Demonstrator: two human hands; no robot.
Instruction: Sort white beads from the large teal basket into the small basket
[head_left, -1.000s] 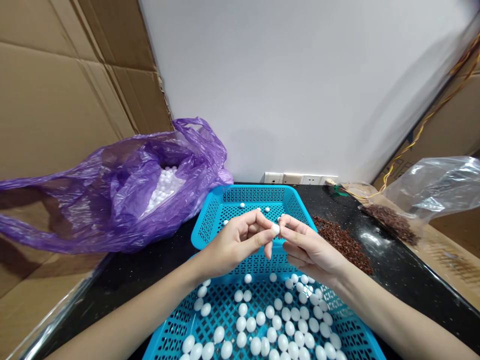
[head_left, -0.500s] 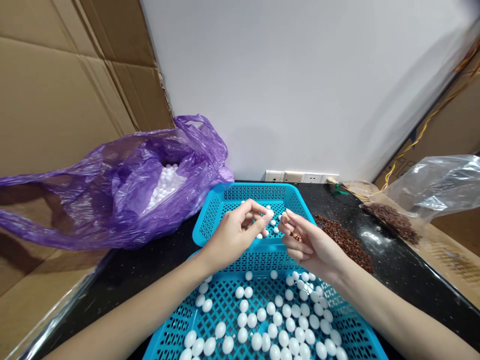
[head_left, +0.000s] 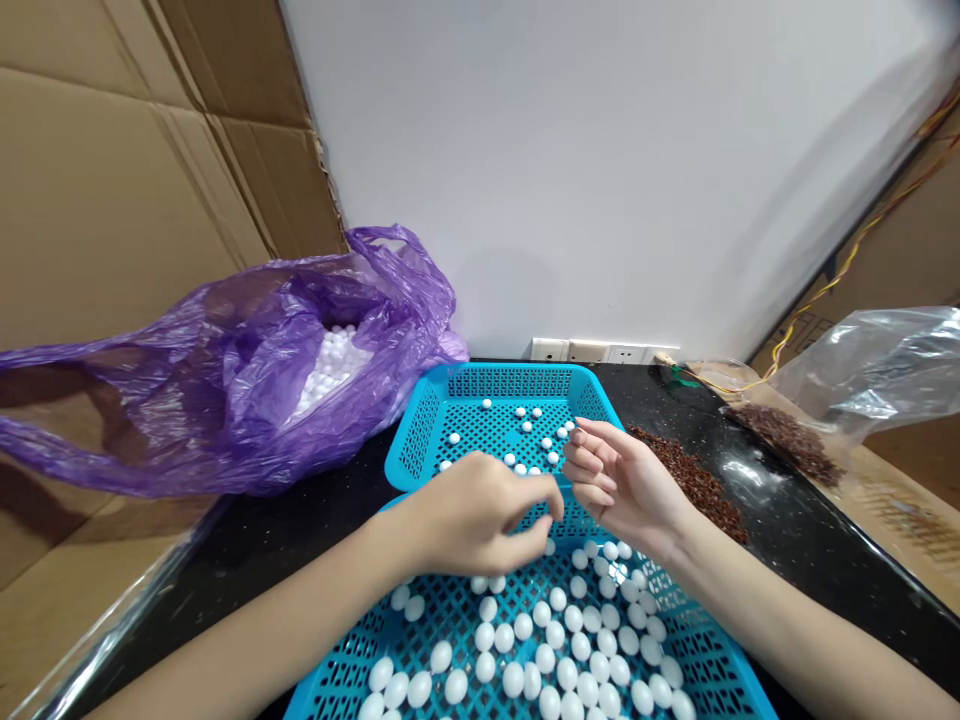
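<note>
My left hand point(head_left: 491, 515) hovers over the near blue basket's far edge, thumb and index finger apart, nothing visible between them. Its other fingers are hidden underneath. My right hand point(head_left: 619, 475) is raised at the right side of the baskets, fingers curled, thumb and index tip pinched together. Whatever the pinch holds is too small to make out. Many white balls point(head_left: 580, 650) lie in the near blue basket point(head_left: 716, 665), mostly towards its right. The far blue basket point(head_left: 420, 425) holds several more white balls point(head_left: 546, 443), spread loosely.
Left of the baskets slumps a purple plastic bag point(head_left: 255, 400) with small white balls point(head_left: 334, 365) inside. Reddish-brown bits point(head_left: 686, 480) are heaped on the black countertop point(head_left: 289, 560) at right, beside a clear bag point(head_left: 870, 370). Cardboard point(head_left: 112, 200) stands at left; sockets point(head_left: 600, 352) line the wall.
My left hand has come down and nearer from beside my right hand, its fingers parting; the white ball in its fingertips no longer shows. My right hand has hardly moved.
</note>
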